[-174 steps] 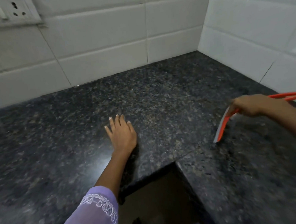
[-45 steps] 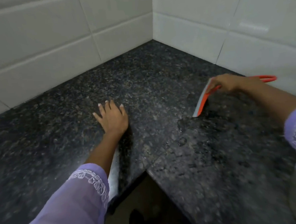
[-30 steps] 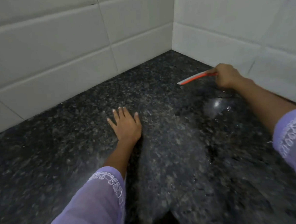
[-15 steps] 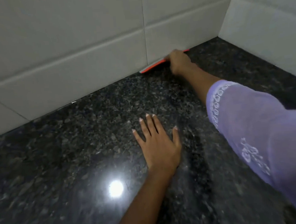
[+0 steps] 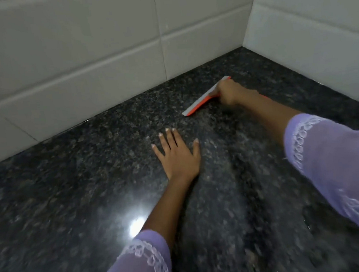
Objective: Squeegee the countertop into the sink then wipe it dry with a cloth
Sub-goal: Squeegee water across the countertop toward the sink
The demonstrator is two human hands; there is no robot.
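Note:
The dark speckled granite countertop (image 5: 92, 184) fills the view. An orange squeegee (image 5: 201, 103) with a grey blade rests edge-down on it, a short way out from the back wall. My right hand (image 5: 229, 92) is shut on its handle, arm reaching in from the right in a lilac sleeve. My left hand (image 5: 179, 155) lies flat on the counter, fingers spread, nearer to me and left of the squeegee. No sink or cloth is in view.
White tiled walls (image 5: 84, 57) run along the back and the right, meeting in a corner at the upper right. A bright light reflection (image 5: 137, 226) shines on the counter beside my left forearm.
My right hand has drawn the squeegee away from the foot of the back wall, toward me and to the right. My left hand has stayed flat on the counter.

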